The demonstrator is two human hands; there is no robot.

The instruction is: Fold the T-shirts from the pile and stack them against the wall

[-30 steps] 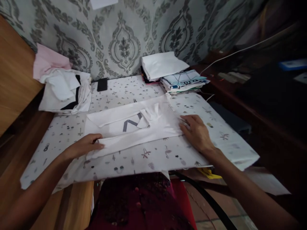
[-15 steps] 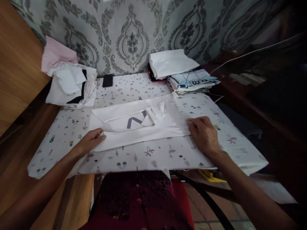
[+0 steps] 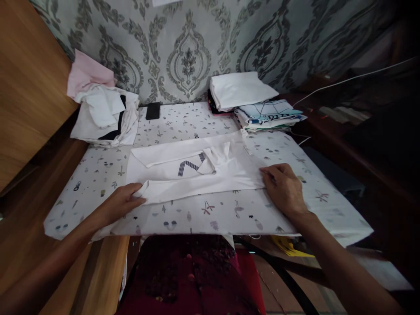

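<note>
A white shirt (image 3: 177,186) lies across the table with its long sides folded inward. Its collar side is toward the middle, and a band of dark stripes (image 3: 191,165) shows there. My left hand (image 3: 126,200) pinches the near left corner of the shirt, lifting that edge slightly. At the right end, my right hand (image 3: 284,186) is closed on the shirt's near right edge, fingertips curled over the cloth. Between the hands the fabric is fairly flat, with wrinkles toward the right.
A patterned cloth (image 3: 203,218) covers the table. Folded clothes (image 3: 108,116) are piled at the back left, beside a dark flat object (image 3: 152,111). Two stacks, white cloth (image 3: 241,89) and printed garments (image 3: 269,113), stand at the back right. A white cable (image 3: 354,76) runs rightward.
My left hand has curled the shirt's near left corner up a little more. The whole view has shifted slightly; my right hand keeps its hold at the right edge.
</note>
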